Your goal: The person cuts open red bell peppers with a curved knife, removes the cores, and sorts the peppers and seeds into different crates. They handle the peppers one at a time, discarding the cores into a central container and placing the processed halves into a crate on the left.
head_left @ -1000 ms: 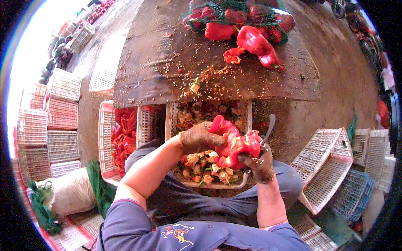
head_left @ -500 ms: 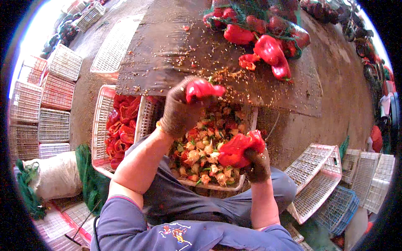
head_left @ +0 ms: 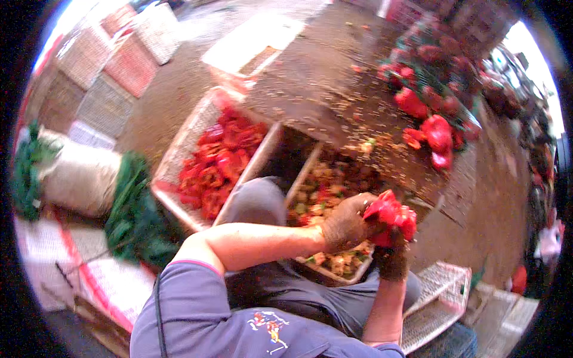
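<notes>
Dark, soiled gloves cover both my hands. My left hand (head_left: 351,223) and my right hand (head_left: 392,261) are brought together around red bell pepper pieces (head_left: 391,216), both with fingers closed. Which piece belongs to which hand is hard to separate, as they overlap and are a little blurred. Below my hands stands a crate of pale pepper cores (head_left: 319,185) with seeds and green bits. On the left, red pepper pieces (head_left: 218,164) fill part of a white crate (head_left: 191,134).
A board strewn with seeds (head_left: 334,77) lies ahead, bearing whole red peppers (head_left: 439,134) beside a green net bag of peppers (head_left: 430,65). Stacked crates (head_left: 128,62) stand far left. Near them lie a white sack (head_left: 80,173) and green netting (head_left: 134,203). An empty-looking crate (head_left: 436,304) sits right.
My left hand has moved right and down to meet my right hand, bringing its red pepper piece against the other. The view has turned to the left.
</notes>
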Action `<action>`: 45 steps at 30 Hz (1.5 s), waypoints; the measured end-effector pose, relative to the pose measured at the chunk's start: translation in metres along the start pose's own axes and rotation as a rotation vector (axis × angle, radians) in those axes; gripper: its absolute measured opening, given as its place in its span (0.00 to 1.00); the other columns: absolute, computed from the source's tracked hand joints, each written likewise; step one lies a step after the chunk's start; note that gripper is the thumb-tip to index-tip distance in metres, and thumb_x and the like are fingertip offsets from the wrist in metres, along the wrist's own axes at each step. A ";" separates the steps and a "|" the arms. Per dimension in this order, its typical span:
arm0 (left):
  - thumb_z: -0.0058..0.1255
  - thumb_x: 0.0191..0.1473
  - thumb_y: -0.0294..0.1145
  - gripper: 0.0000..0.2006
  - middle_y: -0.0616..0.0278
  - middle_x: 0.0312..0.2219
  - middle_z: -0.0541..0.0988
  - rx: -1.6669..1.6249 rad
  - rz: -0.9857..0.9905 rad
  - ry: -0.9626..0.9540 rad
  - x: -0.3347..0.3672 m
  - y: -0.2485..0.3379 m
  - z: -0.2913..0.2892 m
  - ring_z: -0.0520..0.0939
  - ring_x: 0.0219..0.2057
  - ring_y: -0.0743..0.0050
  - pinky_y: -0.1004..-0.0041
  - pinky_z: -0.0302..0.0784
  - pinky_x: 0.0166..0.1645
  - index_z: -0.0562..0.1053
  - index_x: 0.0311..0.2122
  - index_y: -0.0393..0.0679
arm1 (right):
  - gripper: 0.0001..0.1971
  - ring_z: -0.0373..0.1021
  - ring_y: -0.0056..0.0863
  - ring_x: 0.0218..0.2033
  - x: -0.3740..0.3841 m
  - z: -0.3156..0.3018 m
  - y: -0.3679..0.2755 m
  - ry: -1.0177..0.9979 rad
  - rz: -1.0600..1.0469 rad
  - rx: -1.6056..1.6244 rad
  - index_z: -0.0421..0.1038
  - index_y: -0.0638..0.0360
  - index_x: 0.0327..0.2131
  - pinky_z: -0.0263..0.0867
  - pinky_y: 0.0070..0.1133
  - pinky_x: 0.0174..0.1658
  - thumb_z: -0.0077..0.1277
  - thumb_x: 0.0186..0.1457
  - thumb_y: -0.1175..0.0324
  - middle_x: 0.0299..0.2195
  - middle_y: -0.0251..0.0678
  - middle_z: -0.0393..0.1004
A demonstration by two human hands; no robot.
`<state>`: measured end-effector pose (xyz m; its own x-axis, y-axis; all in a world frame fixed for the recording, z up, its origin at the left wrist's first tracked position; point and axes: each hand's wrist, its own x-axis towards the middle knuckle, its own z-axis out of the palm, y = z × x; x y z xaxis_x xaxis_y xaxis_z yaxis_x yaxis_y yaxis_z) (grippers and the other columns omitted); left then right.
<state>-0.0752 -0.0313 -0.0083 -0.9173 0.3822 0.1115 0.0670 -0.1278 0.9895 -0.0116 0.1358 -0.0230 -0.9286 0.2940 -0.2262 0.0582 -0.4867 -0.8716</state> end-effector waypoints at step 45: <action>0.75 0.37 0.46 0.54 0.53 0.58 0.68 0.369 -0.328 -0.072 0.437 -0.152 0.149 0.70 0.58 0.61 0.60 0.67 0.63 0.50 0.64 0.47 | 0.18 0.74 0.17 0.29 0.011 -0.096 -0.062 0.006 0.274 -0.359 0.75 0.59 0.43 0.71 0.21 0.35 0.64 0.53 0.60 0.28 0.32 0.79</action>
<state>-0.4277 0.2913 -0.0959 -0.8849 0.4119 -0.2175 -0.0737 0.3372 0.9385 0.0102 0.2483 -0.0129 -0.8591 0.1991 -0.4715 0.4263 -0.2314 -0.8745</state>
